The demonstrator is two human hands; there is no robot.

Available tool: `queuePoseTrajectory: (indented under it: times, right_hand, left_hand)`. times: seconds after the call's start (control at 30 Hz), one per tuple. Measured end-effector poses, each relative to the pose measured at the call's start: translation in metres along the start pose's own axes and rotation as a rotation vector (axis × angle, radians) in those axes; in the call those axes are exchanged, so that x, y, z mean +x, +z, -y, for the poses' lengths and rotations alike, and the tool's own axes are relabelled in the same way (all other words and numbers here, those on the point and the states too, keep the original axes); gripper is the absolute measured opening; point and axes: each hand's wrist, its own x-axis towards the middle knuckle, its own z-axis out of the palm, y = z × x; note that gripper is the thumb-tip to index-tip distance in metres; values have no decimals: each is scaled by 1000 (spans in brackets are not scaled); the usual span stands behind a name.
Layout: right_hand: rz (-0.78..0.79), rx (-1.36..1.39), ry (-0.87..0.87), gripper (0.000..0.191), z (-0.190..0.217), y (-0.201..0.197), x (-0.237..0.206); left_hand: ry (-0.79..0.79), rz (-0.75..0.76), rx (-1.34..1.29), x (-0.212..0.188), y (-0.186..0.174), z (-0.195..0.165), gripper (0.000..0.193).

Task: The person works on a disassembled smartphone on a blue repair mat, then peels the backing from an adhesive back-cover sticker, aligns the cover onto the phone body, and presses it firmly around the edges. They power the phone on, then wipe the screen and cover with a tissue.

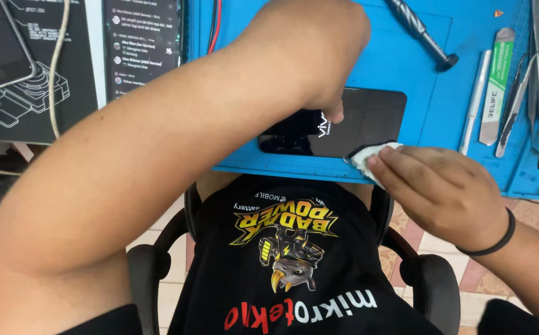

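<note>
surface: blue work mat on a bench, seen from above; tiled floor and a black office chair below the bench edge.
phone: black phone lies flat, glossy side up, at the near edge of the mat, between the two hands.
left hand: left hand comes in over the mat, forearm across the view; fingers curled down onto the top of the phone, thumb tip touching the dark surface. Pressing rather than gripping, nothing enclosed in it.
right hand: right hand at the phone's near right corner, fingers closed down flat on a small white cloth, pinning it against the phone edge. Black band on the wrist.
tools: tweezers, a white flat pry tool and a thin white stick lie in a row on the mat's right side; a black-handled screwdriver lies further back.
left of mat: a dark lit screen showing list rows, a cream cable over a black printed pad.
</note>
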Motion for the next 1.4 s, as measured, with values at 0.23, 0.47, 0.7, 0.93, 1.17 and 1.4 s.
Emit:
queuePoseTrajectory:
  times: [0.23, 0.47, 0.7, 0.93, 1.17, 1.4]
  right_hand:
    - [-9, -148, -181, 41, 24, 13, 52]
    - [23, -155, -186, 42, 23, -4, 69]
    - [-42, -166, -216, 38, 29, 19, 67]
    - [25, -203, -223, 37, 18, 8, 45]
    - [-99, -241, -303, 34, 35, 29, 83]
    - [-12, -172, -190, 28, 29, -8, 73]
  left_hand:
    - [83, -53, -20, 1, 8, 6, 50]
    - [65, -24, -73, 6, 14, 9, 50]
    - [87, -13, -33, 9, 11, 7, 50]
    - [76, 22, -104, 11, 14, 11, 49]
    - [118, 10, -79, 8, 7, 11, 46]
    - [115, 61, -95, 19, 12, 7, 50]
